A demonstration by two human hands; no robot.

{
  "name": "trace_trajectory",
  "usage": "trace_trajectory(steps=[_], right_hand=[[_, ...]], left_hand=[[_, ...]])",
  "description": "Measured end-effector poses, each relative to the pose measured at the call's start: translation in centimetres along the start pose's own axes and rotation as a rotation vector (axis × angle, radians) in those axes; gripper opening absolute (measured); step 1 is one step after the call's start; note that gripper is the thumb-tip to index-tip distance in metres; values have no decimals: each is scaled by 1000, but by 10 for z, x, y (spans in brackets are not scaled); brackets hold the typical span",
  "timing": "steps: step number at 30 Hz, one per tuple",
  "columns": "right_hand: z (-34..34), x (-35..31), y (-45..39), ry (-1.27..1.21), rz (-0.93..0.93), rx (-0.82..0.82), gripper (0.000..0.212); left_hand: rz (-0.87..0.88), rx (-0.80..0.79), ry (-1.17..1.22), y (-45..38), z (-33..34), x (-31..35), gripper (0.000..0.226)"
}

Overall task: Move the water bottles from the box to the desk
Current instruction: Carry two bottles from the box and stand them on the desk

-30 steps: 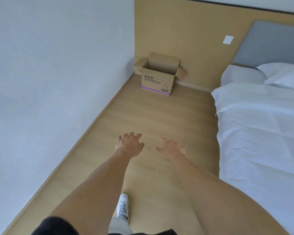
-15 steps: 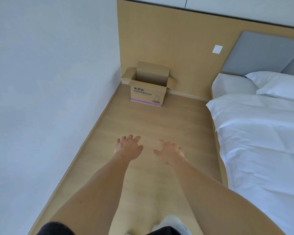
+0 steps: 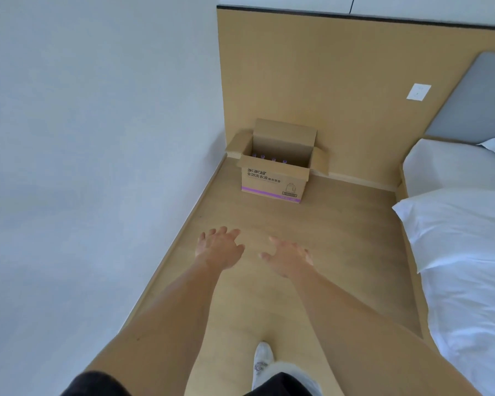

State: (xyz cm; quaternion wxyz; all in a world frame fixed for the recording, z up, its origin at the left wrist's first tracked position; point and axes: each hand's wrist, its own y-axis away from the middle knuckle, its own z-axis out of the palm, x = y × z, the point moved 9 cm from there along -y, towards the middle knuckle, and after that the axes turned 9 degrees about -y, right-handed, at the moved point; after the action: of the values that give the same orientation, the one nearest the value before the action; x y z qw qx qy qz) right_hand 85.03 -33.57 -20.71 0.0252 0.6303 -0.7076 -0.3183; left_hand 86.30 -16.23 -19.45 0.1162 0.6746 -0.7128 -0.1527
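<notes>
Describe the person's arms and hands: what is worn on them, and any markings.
Both forearms are bare from the dark short sleeves at the bottom edge down to the wrists. The left hand and right hand wear no gloves. No watch, ring or bracelet shows. No markings are visible.

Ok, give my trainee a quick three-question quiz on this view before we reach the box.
1. True or false: the left hand is gripping a bottle.
2. Where does the cardboard box stand? A) on the bed B) on the floor in the corner by the white wall C) on a desk
3. What shows inside the open box?

Key
1. False. Both the left hand and the right hand are held out with relaxed fingers and hold nothing, well short of the box.
2. B. It sits on the wooden floor, flaps open, with the bed off to the right.
3. A row of bottle caps, purple in colour; the bottles' bodies are hidden by the box wall.
</notes>
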Motion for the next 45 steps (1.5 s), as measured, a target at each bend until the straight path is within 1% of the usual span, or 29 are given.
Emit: trace_trajectory(steps=[5,13,19,24,27,31,37,41,45], right_hand=[[-59,-5,-81,-9,-9,-6,66],[-117,5,-167,-40,32,-14,66],[-160,23,-232,-62,121,40,69],[-206,21,-301,-89,187,116,67],[-232,13,-340,-83,233,131,66],[-259,-11,-399,-56,267,114,61],[-285,-52,-464,-50,262,106,59],[-298,-61,-505,-68,274,94,60],[-309,-61,-553,-87,263,84,63]], left_hand=[[-15,15,6,-82,-48,13,55],[34,-6,-36,-189,-89,43,54],[132,7,-66,-274,-119,75,53],[240,33,-52,-363,-149,96,53],[287,30,-54,-414,-170,102,51],[337,15,-41,-476,-203,97,52],[302,-37,-15,-560,-220,62,50],[287,-40,-10,-601,-229,50,48],[274,-44,-9,-647,-235,52,51]])
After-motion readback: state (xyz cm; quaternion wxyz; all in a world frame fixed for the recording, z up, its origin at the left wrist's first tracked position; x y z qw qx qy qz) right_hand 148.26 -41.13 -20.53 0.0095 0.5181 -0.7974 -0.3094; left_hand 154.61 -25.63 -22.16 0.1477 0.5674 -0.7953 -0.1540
